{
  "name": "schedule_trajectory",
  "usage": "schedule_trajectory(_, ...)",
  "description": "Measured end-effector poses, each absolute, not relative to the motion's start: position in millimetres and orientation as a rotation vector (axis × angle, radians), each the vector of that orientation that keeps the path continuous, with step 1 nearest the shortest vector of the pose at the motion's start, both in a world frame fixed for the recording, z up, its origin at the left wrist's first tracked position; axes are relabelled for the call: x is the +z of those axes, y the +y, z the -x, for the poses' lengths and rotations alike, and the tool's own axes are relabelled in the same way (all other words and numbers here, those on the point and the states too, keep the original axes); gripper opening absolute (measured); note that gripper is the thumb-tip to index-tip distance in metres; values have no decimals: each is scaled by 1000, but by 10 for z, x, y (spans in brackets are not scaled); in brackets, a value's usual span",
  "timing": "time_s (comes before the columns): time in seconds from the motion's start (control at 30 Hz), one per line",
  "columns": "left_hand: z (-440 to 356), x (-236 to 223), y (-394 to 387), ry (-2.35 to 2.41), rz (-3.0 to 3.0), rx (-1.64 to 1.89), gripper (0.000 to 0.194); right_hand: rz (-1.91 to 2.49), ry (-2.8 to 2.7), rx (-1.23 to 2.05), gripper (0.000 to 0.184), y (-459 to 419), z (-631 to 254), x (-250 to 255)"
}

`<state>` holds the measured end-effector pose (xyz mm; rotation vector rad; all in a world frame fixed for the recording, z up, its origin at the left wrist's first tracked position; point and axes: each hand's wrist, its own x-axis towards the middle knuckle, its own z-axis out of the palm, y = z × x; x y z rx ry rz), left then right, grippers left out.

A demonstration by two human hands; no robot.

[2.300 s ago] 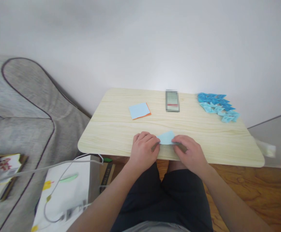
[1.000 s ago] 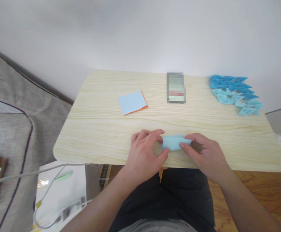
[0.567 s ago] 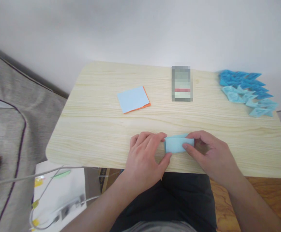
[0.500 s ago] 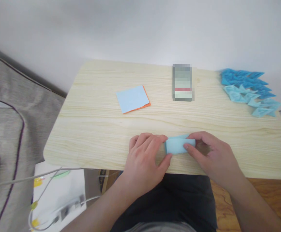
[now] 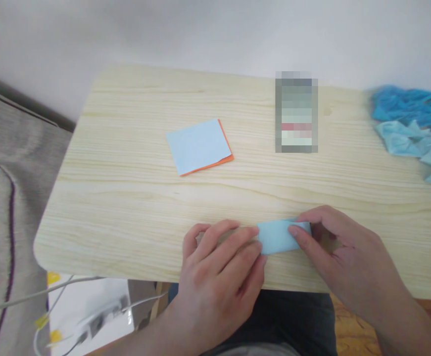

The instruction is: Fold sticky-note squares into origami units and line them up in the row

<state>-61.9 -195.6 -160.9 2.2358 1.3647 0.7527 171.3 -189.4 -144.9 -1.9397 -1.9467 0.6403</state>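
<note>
Both hands meet over a small folded strip of light blue paper (image 5: pixel 279 236) near the front edge of the pale wooden table (image 5: pixel 126 198). On one end, the left hand (image 5: pixel 218 277) lies palm down with its fingers stretched toward the strip, fingertips (image 5: pixel 254 232) touching the strip's left end; it presses rather than grips, and the thumb is tucked out of sight. At the other end, the right hand (image 5: pixel 345 262) pinches the strip's right end, the index finger laid across the top and the thumb pressing the near edge, with the remaining fingers curled behind.

Lying flat on the tabletop, the strip runs with its long axis left to right, roughly parallel to the table's front edge, one short end pointing at each hand. Its right end is partly covered by the right hand's fingers.

Farther back, left of centre, a square sheet of light blue paper (image 5: pixel 198 146) rests on an orange sheet (image 5: pixel 228 153) that shows only as a thin margin along its right and near edges; both are turned slightly askew. A pixelated rectangular object (image 5: pixel 296 112) lies upright toward the far edge, well apart from the hands. At the far right, a cluster of folded blue paper shapes (image 5: pixel 411 131), darker ones behind and paler ones in front, runs off the picture's edge.

Below the table at the left, white cables (image 5: pixel 63 296) trail.
</note>
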Motion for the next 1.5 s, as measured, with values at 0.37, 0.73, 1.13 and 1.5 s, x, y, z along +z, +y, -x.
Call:
schedule_trajectory(0.37,663,-1608,-1938,1249,-2302,673,37,1908,-2004,618,17,-1883,-1714,-1453)
schedule_trajectory(0.73,672,-1619,-1920,1225,-2364,589,36,1917,-2004,607,17,-1883,-1698,-1459)
schedule_trajectory(1.13,657,-1614,-1915,1239,-2360,584,35,1914,-2001,571,14,-1877,-1670,-1466)
schedule_trajectory(1.5,601,-1589,-1879,1275,-2328,572,35,1923,-2014,534,15,-1882,-1654,-1463)
